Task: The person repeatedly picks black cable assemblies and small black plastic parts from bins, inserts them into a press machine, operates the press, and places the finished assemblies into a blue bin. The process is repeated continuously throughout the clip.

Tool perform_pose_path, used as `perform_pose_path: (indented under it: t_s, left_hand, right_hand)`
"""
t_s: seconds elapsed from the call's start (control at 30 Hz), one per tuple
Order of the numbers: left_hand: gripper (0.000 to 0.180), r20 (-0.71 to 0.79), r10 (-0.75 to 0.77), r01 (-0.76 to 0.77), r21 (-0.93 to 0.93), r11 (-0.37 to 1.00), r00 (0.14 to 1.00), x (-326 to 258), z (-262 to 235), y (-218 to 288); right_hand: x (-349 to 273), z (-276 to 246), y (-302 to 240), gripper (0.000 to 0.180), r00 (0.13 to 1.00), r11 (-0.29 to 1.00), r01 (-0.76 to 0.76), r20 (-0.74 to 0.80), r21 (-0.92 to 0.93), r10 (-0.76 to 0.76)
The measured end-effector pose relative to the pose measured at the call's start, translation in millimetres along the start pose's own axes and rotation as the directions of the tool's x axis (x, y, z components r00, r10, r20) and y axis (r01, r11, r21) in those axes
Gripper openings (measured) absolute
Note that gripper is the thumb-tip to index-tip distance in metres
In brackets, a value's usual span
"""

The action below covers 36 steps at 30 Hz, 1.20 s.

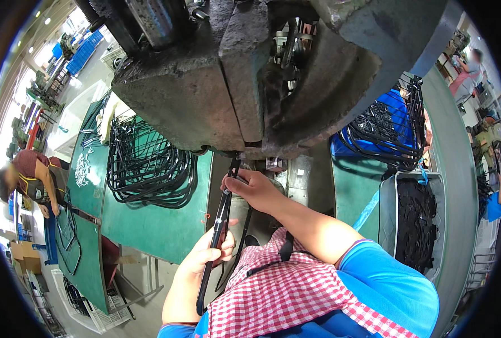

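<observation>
Both of my hands are closed on a thin black metal frame (221, 215) with silvery rivet heads along it. My right hand (257, 190) pinches its upper part, close under the heavy grey press machine (183, 101). Lower down, my left hand (205, 258) grips the same frame with thumb and fingers. The frame's top end reaches the underside of the press, where the contact point is hidden. Its lower end hangs down beside my left forearm, in front of my red checked apron (295, 276).
A pile of bent black frames (149, 169) lies on the green table (132, 228) at left. At right, more frames lie over a blue bin (343, 147), near a grey tub (390, 225) of black pieces (416, 225). A person (36, 180) works at far left, another (471, 70) at far right.
</observation>
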<state>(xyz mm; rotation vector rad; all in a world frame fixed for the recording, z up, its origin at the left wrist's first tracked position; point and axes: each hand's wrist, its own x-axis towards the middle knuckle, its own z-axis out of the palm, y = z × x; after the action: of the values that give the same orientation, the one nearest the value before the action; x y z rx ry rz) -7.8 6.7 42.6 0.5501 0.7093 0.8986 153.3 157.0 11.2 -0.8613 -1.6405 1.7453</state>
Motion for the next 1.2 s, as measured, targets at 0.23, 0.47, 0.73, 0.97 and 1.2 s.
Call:
perform_pose_path:
  t_s: [0.23, 0.47, 0.73, 0.97, 1.2]
  left_hand:
    - [0.091, 0.044, -0.080, 0.084, -0.110, 0.990, 0.996, -2, -8, -2]
    - [0.093, 0.043, -0.023, 0.021, 0.050, 0.999, 0.999, 16, -49, -25]
    - [0.095, 0.024, -0.054, 0.051, 0.120, 0.991, 0.998, 5, -30, -3]
    - [0.093, 0.017, -0.047, 0.044, 0.143, 0.989, 0.999, 8, -29, -19]
    - [0.098, 0.053, -0.092, 0.091, 0.018, 0.996, 0.994, 2, -35, -11]
  right_hand:
    - [3, -5, 21, 0.050, 0.991, 0.990, -0.129, 0.031, -0.064, 0.132]
    - [6, 4, 39, 0.053, 0.995, 0.980, -0.039, -0.103, -0.196, 0.019]
    - [15, -65, 63, 0.034, 0.974, 0.960, -0.220, -0.013, 0.175, 0.226]
    - [62, -142, 120, 0.031, 0.816, 0.534, -0.176, -0.426, -0.827, -0.391]
    - [62, -131, 109, 0.033, 0.799, 0.574, -0.077, -0.395, -0.815, -0.453]
